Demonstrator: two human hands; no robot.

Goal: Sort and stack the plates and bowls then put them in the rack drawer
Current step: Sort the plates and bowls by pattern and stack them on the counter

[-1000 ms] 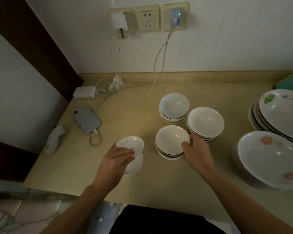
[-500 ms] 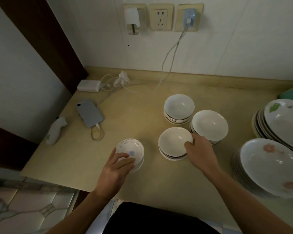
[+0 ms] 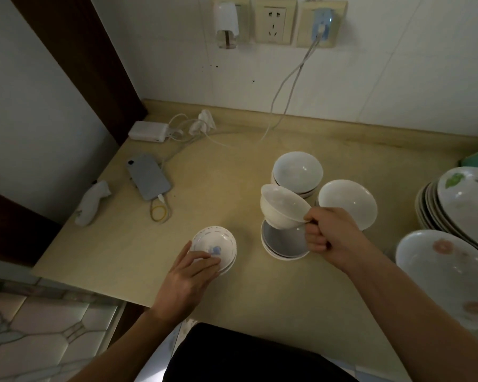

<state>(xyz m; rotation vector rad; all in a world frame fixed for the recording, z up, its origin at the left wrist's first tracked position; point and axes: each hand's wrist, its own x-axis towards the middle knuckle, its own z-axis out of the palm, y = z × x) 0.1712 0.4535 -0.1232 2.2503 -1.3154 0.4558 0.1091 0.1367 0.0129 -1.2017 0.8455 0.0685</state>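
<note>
Nearest on the table (image 3: 259, 288), the left hand (image 3: 186, 279) rests with relaxed, straight fingers on the rim of the small patterned dishes (image 3: 214, 248), steadying that low stack; it should stay light there so nothing skids. The right hand (image 3: 327, 234) pinches the rim of a white bowl (image 3: 283, 206), held tilted just above the near bowl stack (image 3: 284, 242). To do this well, I would level the bowl first, then lower it straight onto a matching stack, either the far bowl stack (image 3: 297, 172) or the right bowl stack (image 3: 348, 202), without clipping neighbouring rims. The flowered plates (image 3: 439, 271) wait at the right.
</note>
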